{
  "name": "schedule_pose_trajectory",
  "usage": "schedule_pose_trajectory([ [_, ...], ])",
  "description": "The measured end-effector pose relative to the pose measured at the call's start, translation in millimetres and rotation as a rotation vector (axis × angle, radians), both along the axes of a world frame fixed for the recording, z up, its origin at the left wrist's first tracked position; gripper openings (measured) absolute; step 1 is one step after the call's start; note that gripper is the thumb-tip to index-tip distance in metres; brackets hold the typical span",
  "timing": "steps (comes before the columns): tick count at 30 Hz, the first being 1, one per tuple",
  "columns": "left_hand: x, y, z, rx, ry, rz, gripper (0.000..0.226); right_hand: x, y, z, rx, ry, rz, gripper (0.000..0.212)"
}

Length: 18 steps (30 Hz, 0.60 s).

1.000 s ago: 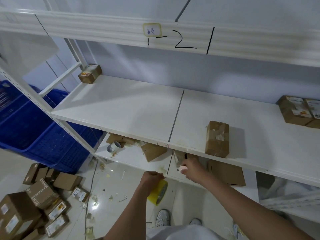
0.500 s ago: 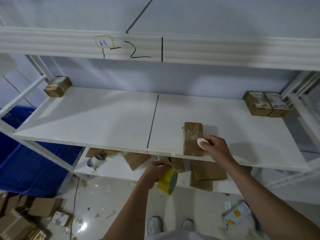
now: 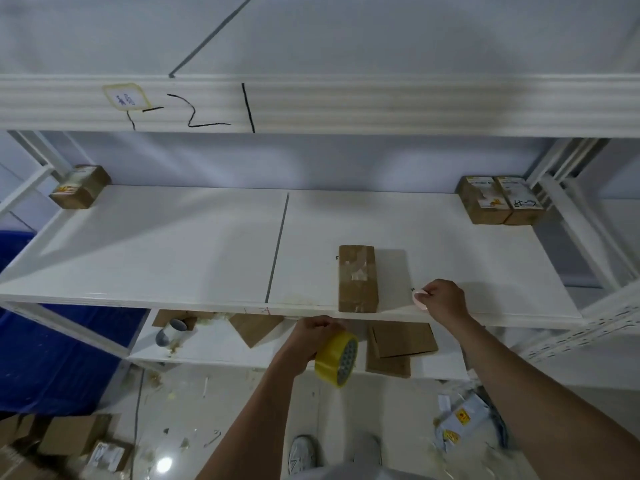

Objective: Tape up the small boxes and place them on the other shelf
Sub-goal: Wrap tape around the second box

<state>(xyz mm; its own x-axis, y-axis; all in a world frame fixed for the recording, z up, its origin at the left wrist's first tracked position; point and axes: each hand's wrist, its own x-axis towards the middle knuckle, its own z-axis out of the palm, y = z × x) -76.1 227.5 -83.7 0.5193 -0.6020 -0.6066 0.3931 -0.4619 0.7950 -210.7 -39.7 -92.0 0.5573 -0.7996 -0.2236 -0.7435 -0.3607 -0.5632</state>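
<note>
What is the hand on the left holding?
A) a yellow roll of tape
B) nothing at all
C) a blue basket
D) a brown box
A: the left hand has its fingers curled round the yellow roll of tape, held below the front edge of the white shelf.

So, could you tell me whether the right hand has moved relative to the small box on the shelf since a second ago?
Yes. The right hand rose from below the shelf edge and now rests on the shelf, to the right of the small box.
</note>
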Motion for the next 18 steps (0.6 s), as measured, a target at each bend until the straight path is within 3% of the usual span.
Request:
schedule_pose_trajectory([
  [4, -6.3, -6.8, 3.8, -0.012, 0.02, 0.041, 0.02, 4.8, -7.4, -2.4, -0.004, 0.049, -0.024, 0.025],
  [6, -8.0, -9.2, 4.6, -0.005, 0.02, 0.064, 0.019, 10.7, -1.5, 6.4, -0.139, 0.081, -0.032, 0.035],
  [8, -8.5, -10.1, 4.7, -0.009, 0.01, 0.087, 0.017, 21.1, 13.1, 22.5, -0.241, -0.047, -0.03, 0.032],
  [10, -9.3, -9.8, 7.4, -0.007, -0.007, 0.106, 0.015, 33.7, 34.5, 42.3, -0.148, -0.234, 0.059, 0.02],
  [12, -8.9, -7.9, 10.0, -0.005, -0.032, 0.121, 0.016, 44.7, 58.2, 61.3, 0.03, -0.281, 0.224, 0.015],
  [15, -5.4, -1.7, 10.5, -0.024, -0.07, 0.11, 0.017, 58.7, 87.1, 72.3, 0.241, -0.115, 0.511, 0.027],
  [18, 0.0, 4.4, 13.0, -0.033, -0.101, 0.117, 0.018, 67.2, 105.2, 70.7, 0.249, 0.053, 0.627, 0.046],
])
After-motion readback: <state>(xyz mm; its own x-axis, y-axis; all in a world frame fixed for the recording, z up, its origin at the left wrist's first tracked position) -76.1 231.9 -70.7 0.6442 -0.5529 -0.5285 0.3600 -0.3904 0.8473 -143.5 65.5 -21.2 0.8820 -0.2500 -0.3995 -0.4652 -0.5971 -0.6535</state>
